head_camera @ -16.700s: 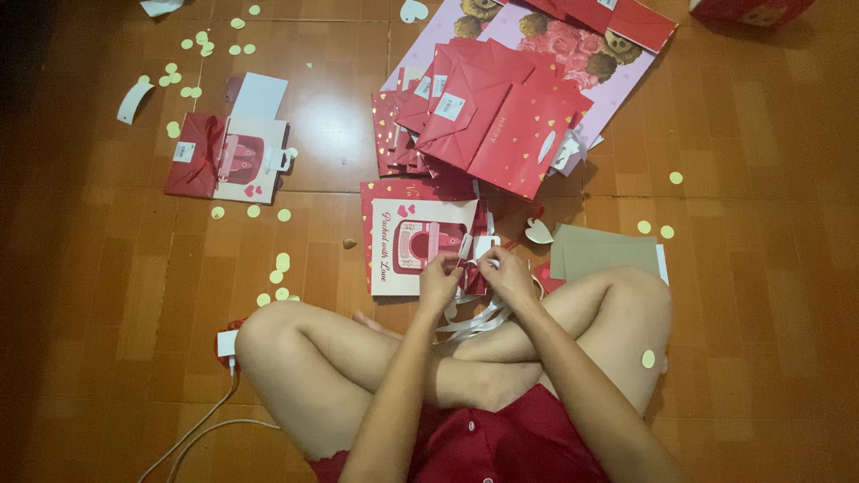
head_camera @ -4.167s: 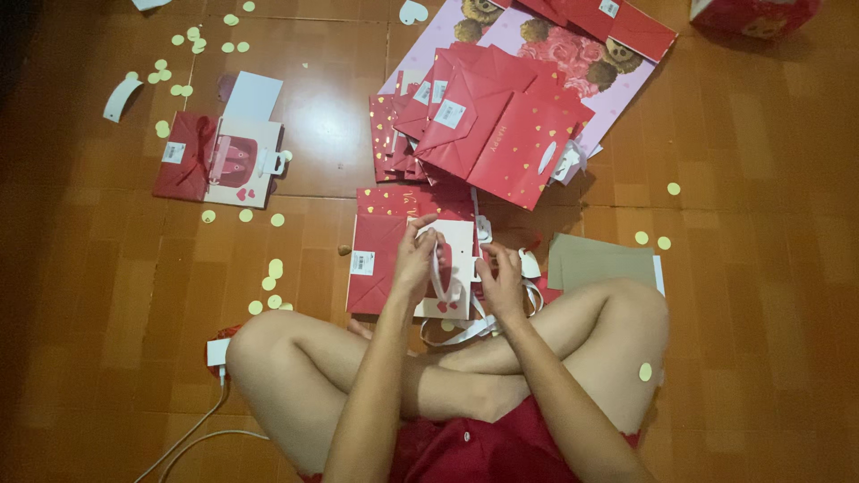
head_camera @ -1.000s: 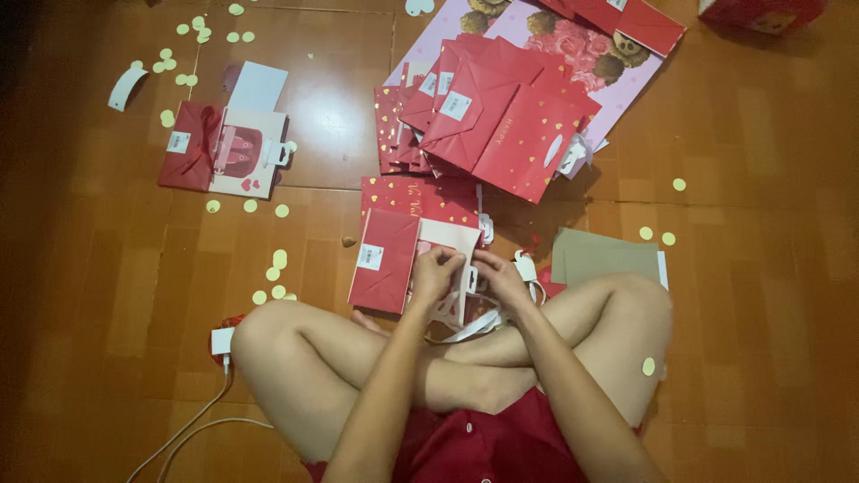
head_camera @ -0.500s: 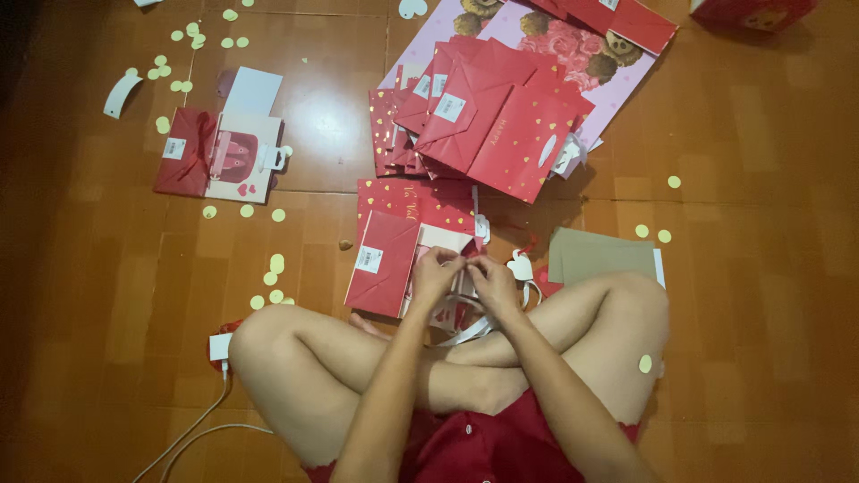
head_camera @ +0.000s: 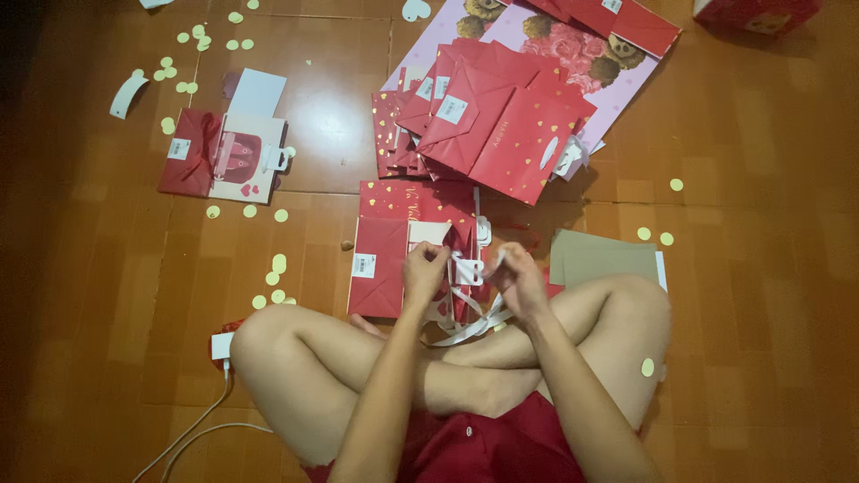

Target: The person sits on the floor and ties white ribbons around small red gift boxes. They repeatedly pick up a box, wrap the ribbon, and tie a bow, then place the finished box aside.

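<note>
I sit cross-legged on a wooden floor. A flat red paper gift bag (head_camera: 383, 268) with a white tag lies just in front of my knees. My left hand (head_camera: 424, 269) pinches its top edge beside the white ribbon handle (head_camera: 467, 270). My right hand (head_camera: 517, 279) holds the other end of the white ribbon, which trails down toward my shins. Under this bag lies another red bag (head_camera: 413, 199) with gold hearts.
A pile of red gift bags (head_camera: 490, 125) rests on a pink printed sheet (head_camera: 617, 82) further away. One folded red-and-white bag (head_camera: 224, 156) lies at the left. Pale round stickers dot the floor. A beige card (head_camera: 601, 258) sits by my right knee. A white charger and cable (head_camera: 220, 347) lie by my left knee.
Over the last second the bag stayed in place while both hands shifted slightly on the ribbon handle; my right hand moved a little to the right.
</note>
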A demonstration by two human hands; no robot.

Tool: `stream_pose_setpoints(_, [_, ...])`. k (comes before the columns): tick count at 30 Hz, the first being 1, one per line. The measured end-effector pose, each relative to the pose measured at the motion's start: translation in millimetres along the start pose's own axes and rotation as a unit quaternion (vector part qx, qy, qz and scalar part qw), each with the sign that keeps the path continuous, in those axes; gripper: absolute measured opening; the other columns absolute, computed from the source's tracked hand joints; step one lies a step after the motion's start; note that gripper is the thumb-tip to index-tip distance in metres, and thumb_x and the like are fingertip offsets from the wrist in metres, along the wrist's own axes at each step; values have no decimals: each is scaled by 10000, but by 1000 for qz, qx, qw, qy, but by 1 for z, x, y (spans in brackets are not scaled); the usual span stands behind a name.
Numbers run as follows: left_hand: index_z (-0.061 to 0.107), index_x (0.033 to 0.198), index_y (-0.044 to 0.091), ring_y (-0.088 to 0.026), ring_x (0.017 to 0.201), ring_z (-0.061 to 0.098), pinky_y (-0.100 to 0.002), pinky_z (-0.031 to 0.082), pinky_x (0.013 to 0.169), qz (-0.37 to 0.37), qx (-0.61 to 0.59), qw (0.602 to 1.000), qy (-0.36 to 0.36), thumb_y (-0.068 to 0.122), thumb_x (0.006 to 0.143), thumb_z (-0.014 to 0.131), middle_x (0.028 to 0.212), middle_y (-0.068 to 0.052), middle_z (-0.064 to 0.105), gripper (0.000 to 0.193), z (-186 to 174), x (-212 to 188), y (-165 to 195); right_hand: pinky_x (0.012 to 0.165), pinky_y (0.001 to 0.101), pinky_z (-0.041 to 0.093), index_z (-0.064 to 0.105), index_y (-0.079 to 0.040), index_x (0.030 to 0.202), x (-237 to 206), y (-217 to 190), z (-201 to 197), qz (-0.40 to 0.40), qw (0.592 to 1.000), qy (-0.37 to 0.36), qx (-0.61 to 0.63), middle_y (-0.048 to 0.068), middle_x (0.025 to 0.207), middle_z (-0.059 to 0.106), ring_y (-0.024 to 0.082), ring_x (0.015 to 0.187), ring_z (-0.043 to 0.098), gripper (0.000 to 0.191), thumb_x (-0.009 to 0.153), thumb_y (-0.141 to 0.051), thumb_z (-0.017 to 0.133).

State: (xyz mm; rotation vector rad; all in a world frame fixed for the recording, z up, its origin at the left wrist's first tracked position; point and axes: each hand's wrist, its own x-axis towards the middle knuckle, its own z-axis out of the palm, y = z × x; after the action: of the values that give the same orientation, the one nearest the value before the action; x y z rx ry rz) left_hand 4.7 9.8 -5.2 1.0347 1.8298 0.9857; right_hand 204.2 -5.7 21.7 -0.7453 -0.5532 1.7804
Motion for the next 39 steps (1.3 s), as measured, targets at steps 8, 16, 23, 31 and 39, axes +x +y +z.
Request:
stream_pose_setpoints(8, [652,766,25,-195,586,631,-380,512,603,76,22,997,11,266,837,704,648,-97,664,257,-14,-10,22,708,355,527,622,-67,1040,-15,23,26,23,843,-66,-533,19,812,685,188,743,659,115,1027,-163,560])
stream_pose_setpoints(16, [570,698,18,-132,482,572,-336,475,476,-13,-62,995,-81,186,852,673,550,-70,594,250,-26,-15,43,876,377,534,315,-118,1563,-22,19,35,-22,831,-92,-548,182,1168,677,279,1004,661,786,805,-25,502])
stream_pose_setpoints(23, [563,687,14,-65,526,512,-281,432,481,44,-148,981,-121,130,869,685,580,6,563,248,-22,-6,27,844,431,562,647,4,1264,-8,31,12,77,775,-162,-606,262,1034,712,386,976,687,365,922,-64,537])
stream_pose_setpoints(31, [573,687,2,-37,599,467,-259,414,529,75,-157,985,-23,113,873,684,601,30,553,244,-26,5,12,826,387,578,635,-83,1315,-25,8,38,-89,776,-33,-624,137,1087,704,287,964,710,382,963,-228,608])
stream_pose_setpoints(39, [550,683,12,-42,602,453,-258,412,538,77,-146,986,-2,115,873,687,599,27,517,256,-23,3,14,1051,466,414,116,-115,1589,-19,7,60,-131,803,-86,-575,260,1569,268,392,1380,384,1096,785,-249,848])
